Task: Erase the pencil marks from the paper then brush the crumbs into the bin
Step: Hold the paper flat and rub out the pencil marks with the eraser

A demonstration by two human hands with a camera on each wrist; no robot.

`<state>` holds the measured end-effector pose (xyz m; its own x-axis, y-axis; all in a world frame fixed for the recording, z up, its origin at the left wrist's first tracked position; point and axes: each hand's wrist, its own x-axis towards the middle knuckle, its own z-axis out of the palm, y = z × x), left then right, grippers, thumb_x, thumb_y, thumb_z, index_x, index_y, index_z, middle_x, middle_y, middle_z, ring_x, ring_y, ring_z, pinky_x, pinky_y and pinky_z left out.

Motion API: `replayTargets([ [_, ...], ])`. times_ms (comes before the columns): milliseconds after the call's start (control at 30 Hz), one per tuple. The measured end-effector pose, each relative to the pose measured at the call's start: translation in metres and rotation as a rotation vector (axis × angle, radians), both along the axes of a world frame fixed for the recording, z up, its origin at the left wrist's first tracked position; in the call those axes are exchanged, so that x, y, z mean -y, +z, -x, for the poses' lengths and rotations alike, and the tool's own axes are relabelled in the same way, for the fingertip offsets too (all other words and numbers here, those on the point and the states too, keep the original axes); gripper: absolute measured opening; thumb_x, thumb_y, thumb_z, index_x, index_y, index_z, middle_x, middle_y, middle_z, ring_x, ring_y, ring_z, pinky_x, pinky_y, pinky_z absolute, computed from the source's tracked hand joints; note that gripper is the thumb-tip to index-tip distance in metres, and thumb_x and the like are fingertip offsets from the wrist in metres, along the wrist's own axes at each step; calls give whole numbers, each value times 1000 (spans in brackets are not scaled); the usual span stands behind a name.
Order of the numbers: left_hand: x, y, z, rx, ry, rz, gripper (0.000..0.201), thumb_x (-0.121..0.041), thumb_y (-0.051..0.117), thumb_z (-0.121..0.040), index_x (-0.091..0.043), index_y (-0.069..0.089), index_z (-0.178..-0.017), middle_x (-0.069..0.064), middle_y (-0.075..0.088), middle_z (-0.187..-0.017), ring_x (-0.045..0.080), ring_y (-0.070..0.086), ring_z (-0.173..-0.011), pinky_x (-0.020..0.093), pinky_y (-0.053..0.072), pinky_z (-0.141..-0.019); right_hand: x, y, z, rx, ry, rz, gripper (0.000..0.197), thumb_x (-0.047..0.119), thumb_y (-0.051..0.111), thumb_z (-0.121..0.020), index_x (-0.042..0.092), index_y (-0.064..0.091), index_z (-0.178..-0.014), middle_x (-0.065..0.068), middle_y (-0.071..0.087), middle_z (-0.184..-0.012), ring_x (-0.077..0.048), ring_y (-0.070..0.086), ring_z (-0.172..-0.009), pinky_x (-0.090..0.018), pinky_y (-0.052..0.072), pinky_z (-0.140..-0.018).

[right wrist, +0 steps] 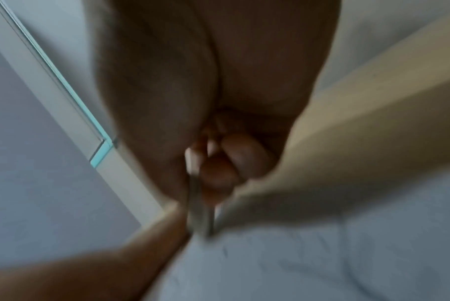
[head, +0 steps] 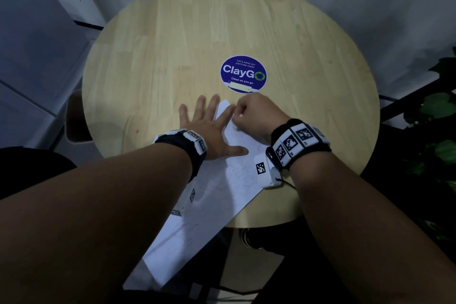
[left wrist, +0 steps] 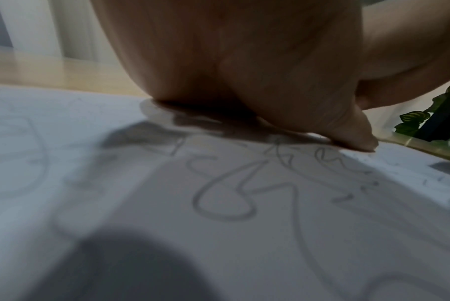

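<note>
A white paper (head: 222, 195) with faint pencil scribbles (left wrist: 231, 193) lies slantwise on the round wooden table (head: 172, 44), its near end hanging over the front edge. My left hand (head: 208, 123) lies flat with fingers spread, pressing the paper's upper left side; its thumb (left wrist: 357, 132) rests on the sheet. My right hand (head: 249, 113) is curled at the paper's far corner and grips a small whitish eraser (right wrist: 200, 203), whose tip touches the paper. In the head view only a white speck of the eraser (head: 240, 115) shows. No bin is in view.
A blue round ClayGo sticker (head: 243, 74) sits at the table's middle, just beyond my hands. A green plant (head: 439, 106) stands off the right edge, and a brown chair seat (head: 74, 116) shows at the left edge. Walls close in behind.
</note>
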<state>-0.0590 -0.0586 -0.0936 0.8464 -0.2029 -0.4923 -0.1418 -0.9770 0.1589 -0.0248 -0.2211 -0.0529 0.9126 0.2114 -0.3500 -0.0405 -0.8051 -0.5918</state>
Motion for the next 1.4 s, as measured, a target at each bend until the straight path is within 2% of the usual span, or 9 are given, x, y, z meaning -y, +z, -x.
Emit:
replayTargets([
  [67,0,0,0,4,-2,-4,129,-111,34,-61,-50,-22,-160,-3,-37,-169,31,-35,-155,72,-17,-118,6,3,2,-125,-6,-68,13,8,69,-89,11,74,-77,-6,73,-66,-20,64,-54,-31,49,-53],
  [267,-2,3,1,-1,-9,9,127,-108,38,-65,-49,-19,-161,-4,-36,-169,30,-34,-155,72,-16,-119,40,11,-10,-27,-450,-362,18,25,69,-100,15,68,-84,3,71,-61,-15,53,-48,-26,39,-47],
  [500,4,10,9,244,-105,-82,129,-104,26,-72,-25,-9,-167,1,-38,-168,31,-37,-154,77,-19,-114,33,6,2,-160,-268,-296,10,11,63,-95,7,69,-89,-6,72,-63,-23,54,-58,-37,44,-58],
  [633,6,7,6,171,-130,-39,122,-97,29,-81,-19,-8,-168,-1,-22,-175,25,-27,-159,71,-13,-121,17,1,5,-25,-154,-189,11,9,67,-94,12,72,-85,2,69,-63,-1,59,-48,-28,46,-59],
  [767,7,2,9,81,-107,-17,125,-98,30,-81,-20,-18,-165,-3,-24,-174,21,-21,-160,64,-5,-126,5,-6,3,115,-105,-54,12,19,69,-94,22,72,-83,8,65,-67,-6,58,-61,-28,45,-61],
  [900,10,4,8,43,-107,-34,129,-101,30,-78,-21,-25,-163,-3,-28,-173,21,-25,-159,64,-7,-125,1,-3,2,31,22,-21,16,16,65,-94,18,74,-81,7,73,-70,-3,65,-64,-26,46,-64],
  [1033,10,4,8,32,-111,-43,130,-101,31,-77,-21,-27,-162,-3,-28,-172,21,-25,-159,65,-7,-125,-4,-9,-1,128,-124,-17,10,26,69,-97,24,74,-88,9,72,-79,-14,71,-82,-36,58,-76],
  [1200,9,3,6,23,-110,-41,131,-102,30,-76,-22,-27,-162,-3,-30,-172,22,-27,-159,65,-9,-125,-4,-6,0,-35,-42,-30,19,18,65,-96,17,77,-81,6,77,-71,-12,72,-71,-35,60,-73],
  [1400,9,3,6,18,-109,-47,131,-102,30,-76,-23,-28,-162,-3,-30,-172,21,-27,-159,65,-8,-125,-8,-9,3,164,-79,43,18,23,68,-101,12,82,-104,-2,79,-97,-20,71,-94,-36,58,-86],
])
